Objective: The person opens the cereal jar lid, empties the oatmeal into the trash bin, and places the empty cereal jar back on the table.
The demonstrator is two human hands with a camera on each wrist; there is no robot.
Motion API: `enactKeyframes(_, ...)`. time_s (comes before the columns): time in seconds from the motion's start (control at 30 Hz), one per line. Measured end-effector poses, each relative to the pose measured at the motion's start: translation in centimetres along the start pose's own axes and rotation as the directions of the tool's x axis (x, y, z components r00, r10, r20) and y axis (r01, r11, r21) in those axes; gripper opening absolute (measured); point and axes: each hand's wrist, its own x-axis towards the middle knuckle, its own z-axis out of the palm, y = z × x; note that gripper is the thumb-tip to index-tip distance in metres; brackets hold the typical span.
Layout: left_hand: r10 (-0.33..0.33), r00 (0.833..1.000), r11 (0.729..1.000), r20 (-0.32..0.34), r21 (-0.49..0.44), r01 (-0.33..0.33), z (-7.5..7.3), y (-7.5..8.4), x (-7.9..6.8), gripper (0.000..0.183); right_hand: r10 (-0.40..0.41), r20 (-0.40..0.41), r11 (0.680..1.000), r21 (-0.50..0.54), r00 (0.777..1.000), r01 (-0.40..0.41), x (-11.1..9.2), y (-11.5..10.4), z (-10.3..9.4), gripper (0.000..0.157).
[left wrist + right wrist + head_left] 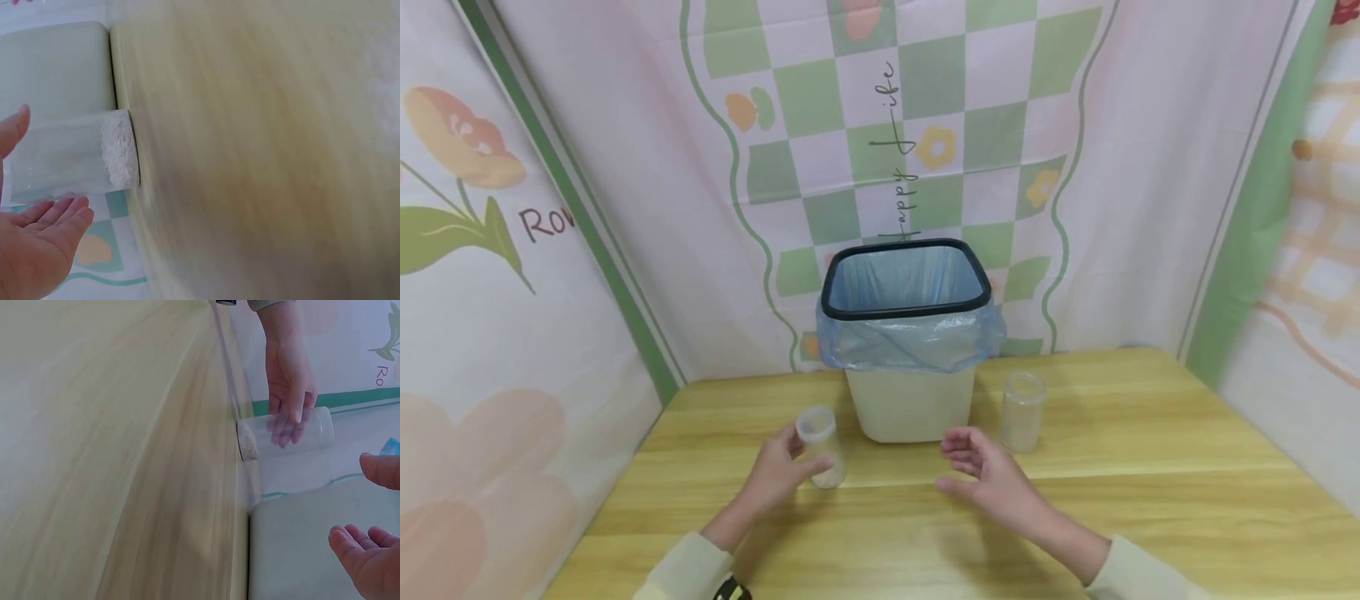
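A clear plastic jar [831, 477] with a whitish rim stands on the table, left of the bin's front. Pale granular bits fill its bottom, plainest in the left wrist view, where the jar [62, 156] appears sideways. My left hand [778, 473] reaches round it, thumb on the near side and straight fingers behind. To the right, my right hand [996, 483] hovers above the table with loosely bent fingers and nothing in it. Just beyond that hand stands a second clear jar [1024, 408]. The right wrist view shows the first jar [306, 434] beside the left fingers.
Between and behind the jars stands a cream trash bin [913, 404] with a black rim and a blue liner bag [910, 342] folded over it. The wooden table [880, 542] ends at printed cloth walls [917, 100] at the back and sides.
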Motion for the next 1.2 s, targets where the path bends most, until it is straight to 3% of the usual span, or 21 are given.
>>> enactKeyframes(0.47, -0.027, 1.0, 1.0, -0.01, 0.006, 0.027, 0.6, -0.2, 0.0, 0.058, -0.01, 0.049, 0.999, 0.036, 0.999, 0.008, 0.1, -0.5, 2.2, 0.062)
enactKeyframes(0.73, -0.044, 0.999, 0.998, 0.01, 0.035, 0.044, 1.1, 0.7, -0.7, 0.064, 0.0, 0.048, 0.998, 0.058, 0.999, -0.002, 0.1, -1.0, 3.3, 0.061)
enactKeyframes(0.97, 0.042, 0.996, 0.995, 0.081, 0.082, -0.049, 2.0, 1.6, -1.5, 0.063, 0.009, 0.018, 0.997, 0.076, 1.0, -0.011, 0.2, -1.4, 4.2, 0.059)
enactKeyframes(1.2, 0.07, 0.991, 0.989, 0.117, 0.119, -0.084, 3.1, 2.9, -2.6, 0.055, 0.032, 0.004, 0.996, 0.088, 0.999, -0.032, 0.1, -1.7, 4.9, 0.057)
